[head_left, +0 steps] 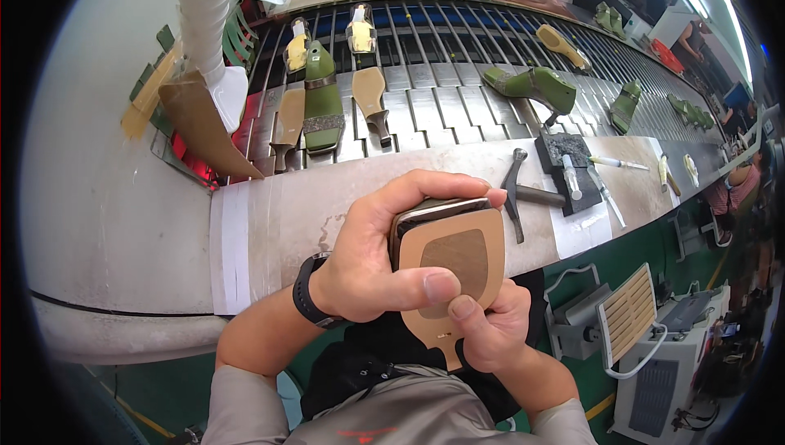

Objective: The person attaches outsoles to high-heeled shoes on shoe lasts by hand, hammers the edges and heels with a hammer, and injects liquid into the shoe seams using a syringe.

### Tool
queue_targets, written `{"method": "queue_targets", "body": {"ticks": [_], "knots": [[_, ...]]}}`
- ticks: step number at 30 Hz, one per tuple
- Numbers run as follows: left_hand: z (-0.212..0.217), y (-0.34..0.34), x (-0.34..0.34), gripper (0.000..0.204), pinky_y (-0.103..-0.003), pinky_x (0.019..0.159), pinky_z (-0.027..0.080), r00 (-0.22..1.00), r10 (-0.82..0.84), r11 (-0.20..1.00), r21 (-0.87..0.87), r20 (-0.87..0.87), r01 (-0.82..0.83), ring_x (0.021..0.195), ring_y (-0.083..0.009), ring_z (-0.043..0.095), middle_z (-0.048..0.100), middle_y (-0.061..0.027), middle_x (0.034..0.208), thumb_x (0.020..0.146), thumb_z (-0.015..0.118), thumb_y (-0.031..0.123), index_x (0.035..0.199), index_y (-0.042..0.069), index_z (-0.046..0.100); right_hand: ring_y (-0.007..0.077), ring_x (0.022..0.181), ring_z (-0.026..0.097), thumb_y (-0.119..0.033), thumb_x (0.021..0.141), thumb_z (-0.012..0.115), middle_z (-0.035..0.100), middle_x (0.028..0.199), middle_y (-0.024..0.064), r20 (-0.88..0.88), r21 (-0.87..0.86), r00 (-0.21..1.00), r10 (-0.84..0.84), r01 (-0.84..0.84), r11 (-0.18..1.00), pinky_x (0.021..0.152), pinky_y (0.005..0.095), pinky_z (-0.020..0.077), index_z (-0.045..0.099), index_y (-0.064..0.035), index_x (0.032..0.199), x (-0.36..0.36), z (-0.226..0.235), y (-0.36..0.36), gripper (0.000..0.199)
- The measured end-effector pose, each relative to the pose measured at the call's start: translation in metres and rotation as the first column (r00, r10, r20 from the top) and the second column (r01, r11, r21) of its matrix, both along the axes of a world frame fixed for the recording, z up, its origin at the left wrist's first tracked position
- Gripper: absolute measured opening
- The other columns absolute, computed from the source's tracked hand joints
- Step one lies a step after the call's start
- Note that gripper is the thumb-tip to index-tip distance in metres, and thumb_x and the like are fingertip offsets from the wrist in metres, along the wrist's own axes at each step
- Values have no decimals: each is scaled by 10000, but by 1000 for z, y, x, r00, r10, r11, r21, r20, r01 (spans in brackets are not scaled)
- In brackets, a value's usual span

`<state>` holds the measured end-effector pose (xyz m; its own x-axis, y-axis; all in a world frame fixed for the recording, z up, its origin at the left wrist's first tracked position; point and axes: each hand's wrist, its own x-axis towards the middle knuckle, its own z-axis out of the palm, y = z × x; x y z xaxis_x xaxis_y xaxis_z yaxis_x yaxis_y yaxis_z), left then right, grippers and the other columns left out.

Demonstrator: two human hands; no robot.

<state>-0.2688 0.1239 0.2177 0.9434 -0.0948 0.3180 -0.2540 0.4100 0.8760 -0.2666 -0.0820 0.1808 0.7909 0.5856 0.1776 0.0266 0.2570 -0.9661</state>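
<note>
Close before my chest I hold a tan shoe sole (414, 281) with a darker brown patch, laid against the bottom of a shoe whose dark and pale layered edge shows at the toe. My left hand (380, 257) wraps the toe end, its fingers over the far edge and its thumb pressed on the sole. Nearer the narrow end, my right hand (495, 326) grips with its thumb on the sole; its other fingers are mostly hidden beneath. A hammer (513, 195) lies on the bench to the right of my hands.
The pale bench (384, 168) borders a slatted conveyor (458, 110) carrying green shoe lasts (321, 93) and loose soles (370, 89). A black block (564, 150) and syringes (605, 195) lie right. A white hose (196, 20) hangs left. Other people work across the conveyor.
</note>
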Motion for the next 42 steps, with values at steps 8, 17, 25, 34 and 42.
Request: {"method": "queue_targets", "body": {"ticks": [8, 17, 25, 34, 42], "knots": [[-5, 2, -4, 834, -491, 1139, 514, 999, -11, 999, 31, 42, 10, 1395, -370, 588, 603, -304, 1460, 830, 887, 390, 1451, -30, 524, 101, 786, 654, -138, 1045, 696, 774, 916, 67, 37, -11, 999, -1, 1, 1000, 700, 278, 516, 746, 22, 922, -2, 3, 2, 208], [-5, 4, -7, 748, -478, 1136, 513, 997, -4, 998, 58, 74, 0, 1379, -358, 602, 609, -301, 1454, 877, 827, 357, 1442, -35, 534, 97, 775, 655, -156, 1047, 693, 771, 889, 64, 29, -21, 999, -16, 17, 1000, 690, 270, 515, 748, 22, 900, -6, 7, 6, 238], [3, 5, -7, 634, -459, 1162, 483, 1000, -15, 997, 77, -1, 15, 1388, -336, 596, 600, -286, 1476, 925, 739, 242, 1454, -36, 527, 109, 802, 672, -258, 1068, 678, 757, 906, 65, 16, -80, 1000, 21, -19, 997, 688, 272, 528, 745, 14, 944, -3, 3, 1, 306], [1, 3, 6, 683, -437, 1169, 468, 998, -56, 995, 87, 42, 52, 1414, -307, 561, 559, -265, 1523, 932, 715, 245, 1512, -25, 477, 129, 859, 694, -301, 1088, 646, 761, 970, 79, -17, -45, 1000, 2, -3, 999, 726, 283, 546, 730, 39, 1046, 6, 11, 4, 353], [0, 1, 26, 702, -453, 1198, 444, 994, -106, 993, -45, 17, 106, 1424, -332, 557, 539, -283, 1539, 1145, 356, 484, 1550, -86, 417, 164, 897, 729, -282, 1085, 654, 774, 1039, 128, -57, -64, 998, -30, 26, 998, 771, 289, 578, 723, 85, 1144, 24, 17, 0, 378]]}}
